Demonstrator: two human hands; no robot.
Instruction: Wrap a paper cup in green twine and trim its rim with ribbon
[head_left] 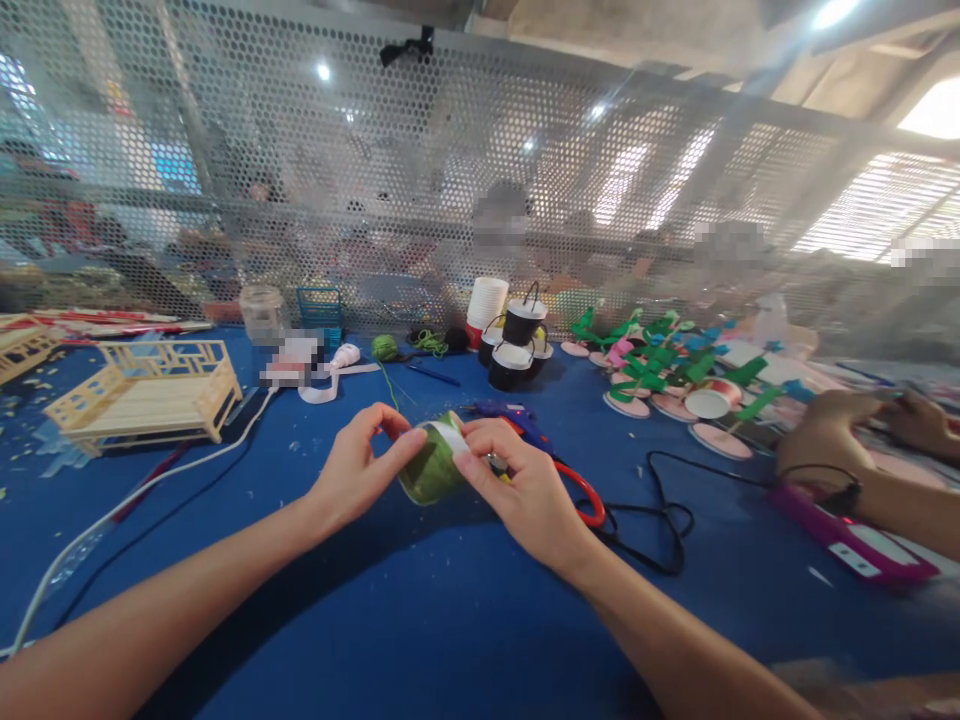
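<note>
Between my two hands is a small green cup-shaped piece (429, 472), tilted, which looks wrapped in green yarn. A white strip (448, 437) lies along its upper edge. My left hand (356, 465) pinches the left side of the piece with thumb and fingers. On the other side, my right hand (529, 490) grips it, with the thumb at the white strip. A green thread runs from near my left hand up to a green yarn ball (385, 348). Behind my right hand lie a blue tool (517, 414), partly hidden, and a red-orange loop handle (591, 500).
Black buckets (511, 367) and stacked cups (489, 300) stand at the back. Left is a small wooden bed frame (150, 390) beside a white cable (157, 480). Right are green ornaments on round bases (626, 403), a black cord (667, 520), a purple power strip (855, 540) and another person's hand (825, 435).
</note>
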